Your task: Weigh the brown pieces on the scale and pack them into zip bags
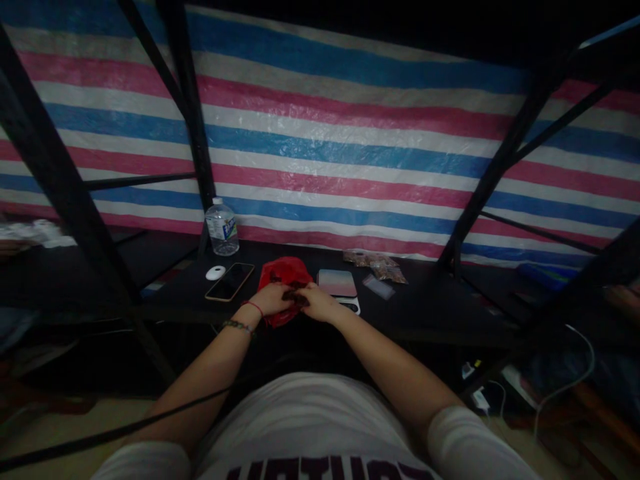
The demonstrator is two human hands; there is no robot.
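Observation:
A red plastic bag (286, 268) lies opened on the black table, with dark brown dried-looking bits inside. Over its near part, my left hand (273, 300), with a red string and a beaded bracelet at the wrist, closes its fingers on a dark brown clump (296, 296). From the other side my right hand (317, 303) pinches the same clump. What exactly the brown stuff is, I cannot make out. Just right of the bag sits a small kitchen scale (338, 283), partly behind my right hand. Beside it lies a small clear plastic bag (379, 287).
Several small filled clear bags (380, 264) lie at the back right. To the left are a phone (230, 282), a white oval object (215, 273) and a clear plastic bottle (222, 228). Black metal posts (193, 113) frame the table before a striped sheet (325, 140). Other people's hands show at both edges.

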